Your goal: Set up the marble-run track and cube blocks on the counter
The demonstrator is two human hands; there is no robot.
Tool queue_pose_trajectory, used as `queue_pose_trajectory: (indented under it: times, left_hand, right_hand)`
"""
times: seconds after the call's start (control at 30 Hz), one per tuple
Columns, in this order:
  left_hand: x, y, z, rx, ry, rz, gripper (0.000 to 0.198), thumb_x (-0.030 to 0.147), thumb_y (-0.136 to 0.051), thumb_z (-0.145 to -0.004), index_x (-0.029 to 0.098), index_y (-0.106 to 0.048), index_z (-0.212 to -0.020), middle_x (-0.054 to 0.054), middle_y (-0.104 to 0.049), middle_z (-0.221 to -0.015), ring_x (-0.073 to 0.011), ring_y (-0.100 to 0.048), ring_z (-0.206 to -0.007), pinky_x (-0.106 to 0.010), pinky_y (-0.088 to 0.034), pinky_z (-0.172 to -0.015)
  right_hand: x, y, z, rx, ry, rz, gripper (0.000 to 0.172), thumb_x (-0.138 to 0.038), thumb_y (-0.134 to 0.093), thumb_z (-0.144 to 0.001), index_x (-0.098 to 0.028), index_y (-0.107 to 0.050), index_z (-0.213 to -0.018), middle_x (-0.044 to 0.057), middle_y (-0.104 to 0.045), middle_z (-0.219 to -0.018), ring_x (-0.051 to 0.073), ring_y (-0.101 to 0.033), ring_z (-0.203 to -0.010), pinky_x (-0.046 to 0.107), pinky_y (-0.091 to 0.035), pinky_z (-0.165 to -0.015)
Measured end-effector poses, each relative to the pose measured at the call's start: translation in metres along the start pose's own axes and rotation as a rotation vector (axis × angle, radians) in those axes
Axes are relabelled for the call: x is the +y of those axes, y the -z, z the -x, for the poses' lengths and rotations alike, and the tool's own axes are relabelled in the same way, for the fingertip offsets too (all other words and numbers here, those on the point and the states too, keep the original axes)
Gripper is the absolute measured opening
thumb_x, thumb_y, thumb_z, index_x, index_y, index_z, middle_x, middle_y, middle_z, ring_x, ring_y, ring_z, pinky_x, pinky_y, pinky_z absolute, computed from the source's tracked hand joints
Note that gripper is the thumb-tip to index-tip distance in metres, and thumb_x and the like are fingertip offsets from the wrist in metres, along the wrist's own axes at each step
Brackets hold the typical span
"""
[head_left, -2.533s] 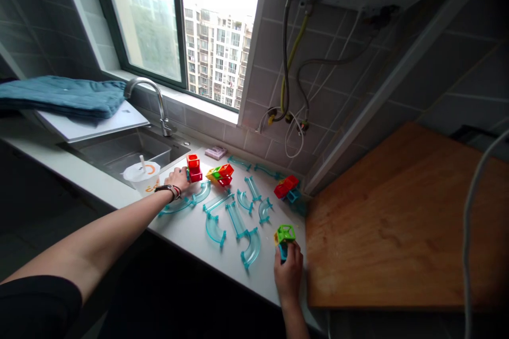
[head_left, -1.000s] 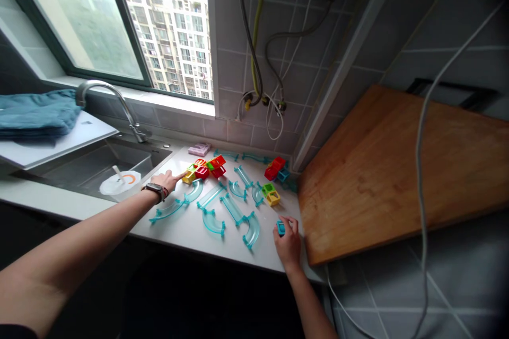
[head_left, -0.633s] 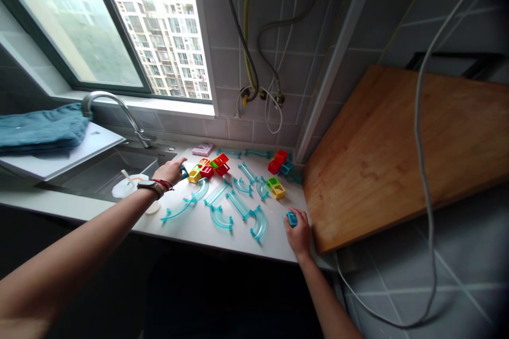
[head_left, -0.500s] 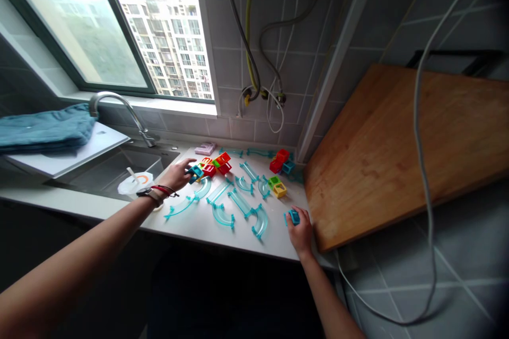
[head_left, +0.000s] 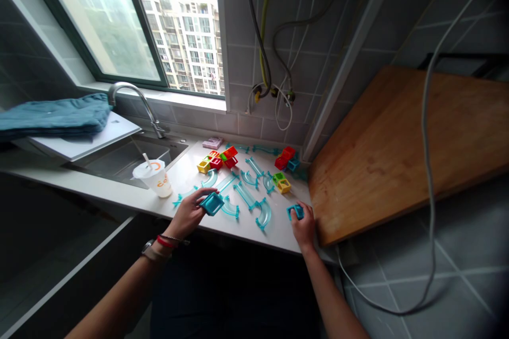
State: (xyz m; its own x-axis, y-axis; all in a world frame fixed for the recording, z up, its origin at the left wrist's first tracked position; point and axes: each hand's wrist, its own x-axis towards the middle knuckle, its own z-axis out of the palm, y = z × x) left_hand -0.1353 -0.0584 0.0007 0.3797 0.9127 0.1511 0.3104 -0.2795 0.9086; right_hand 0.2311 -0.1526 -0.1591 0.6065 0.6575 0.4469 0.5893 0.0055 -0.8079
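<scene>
My left hand (head_left: 191,214) grips a blue hollow toy block (head_left: 212,203) above the front of the white counter. Its open side faces up toward me. At the right, my right hand (head_left: 303,226) is closed around another blue block (head_left: 295,212), low over the counter by the wooden board. Between the hands lie several clear teal track pieces, among them a straight one (head_left: 245,195) and a curved one (head_left: 263,215). Red, yellow and green blocks (head_left: 217,160) cluster behind my left hand. A green and yellow pair (head_left: 281,183) and a red and blue group (head_left: 287,158) sit farther right.
A lidded plastic cup (head_left: 155,177) with a straw stands on the counter beside the sink (head_left: 115,161). A large wooden board (head_left: 405,153) leans along the right side. The faucet (head_left: 137,100) and a folded teal cloth (head_left: 55,116) are at the left. A pink packet (head_left: 212,142) lies at the back.
My left hand has lifted the blue block away from the coloured cluster and brought it toward me and to the right. My right hand keeps its block in nearly the same place.
</scene>
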Motion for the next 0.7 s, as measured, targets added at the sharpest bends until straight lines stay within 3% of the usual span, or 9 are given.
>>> queue_pose_trajectory:
  times: [0.1,0.2,0.33,0.47,0.57,0.7]
  left_hand:
    - [0.006,-0.003,0.04,0.07,0.051,0.086,0.055,0.053,-0.067,-0.092,0.017,-0.059,-0.132,-0.02,-0.072,-0.132,-0.0338,-0.074,-0.114,-0.041,-0.066,-0.085]
    - [0.0,-0.006,0.081,0.099,0.209,0.264,0.066,0.056,-0.074,-0.086,0.019,-0.054,-0.137,-0.021,-0.073,-0.13,-0.0353,-0.076,-0.109,-0.046,-0.065,-0.088]
    - [-0.015,-0.011,0.134,0.05,0.368,0.261,0.061,0.063,-0.079,-0.077,0.025,-0.066,-0.123,-0.018,-0.077,-0.124,-0.0396,-0.075,-0.111,-0.05,-0.065,-0.091]
    - [-0.022,-0.018,0.179,0.077,0.393,0.18,0.051,0.061,-0.082,-0.071,0.034,-0.074,-0.114,-0.012,-0.081,-0.116,-0.041,-0.077,-0.107,-0.051,-0.067,-0.087]
    - [-0.023,-0.022,0.198,0.066,0.413,0.148,0.043,0.062,-0.082,-0.07,0.039,-0.079,-0.107,-0.009,-0.082,-0.113,-0.0402,-0.078,-0.104,-0.05,-0.067,-0.087]
    - [-0.024,-0.025,0.201,0.027,0.403,0.136,0.037,0.059,-0.081,-0.074,0.04,-0.082,-0.105,-0.006,-0.083,-0.113,-0.0385,-0.078,-0.105,-0.048,-0.066,-0.092]
  right_hand:
    - [0.0,0.0,0.0,0.014,-0.019,-0.015,0.035,-0.033,-0.06,-0.087,-0.016,-0.069,-0.117,0.017,-0.068,-0.12,0.031,-0.065,-0.112,0.05,-0.052,-0.103]
    - [-0.002,0.0,0.002,0.032,-0.054,-0.035,0.035,-0.032,-0.057,-0.088,-0.015,-0.066,-0.117,0.017,-0.071,-0.115,0.029,-0.068,-0.104,0.046,-0.057,-0.093]
    - [-0.003,-0.001,0.003,0.049,-0.102,-0.065,0.028,-0.034,-0.054,-0.09,-0.017,-0.062,-0.111,0.014,-0.076,-0.103,0.025,-0.073,-0.084,0.035,-0.06,-0.071]
    - [-0.003,0.0,0.003,0.04,-0.117,-0.076,0.021,-0.037,-0.058,-0.089,-0.02,-0.062,-0.1,0.011,-0.077,-0.094,0.025,-0.073,-0.081,0.034,-0.059,-0.069]
    - [-0.002,0.001,0.002,-0.014,-0.107,-0.107,0.019,-0.036,-0.059,-0.088,-0.021,-0.065,-0.098,0.009,-0.077,-0.09,0.025,-0.072,-0.081,0.034,-0.059,-0.069]
    - [-0.001,0.002,0.001,-0.057,-0.088,-0.149,0.021,-0.037,-0.058,-0.088,-0.02,-0.066,-0.098,0.01,-0.075,-0.094,0.025,-0.071,-0.087,0.033,-0.06,-0.07]
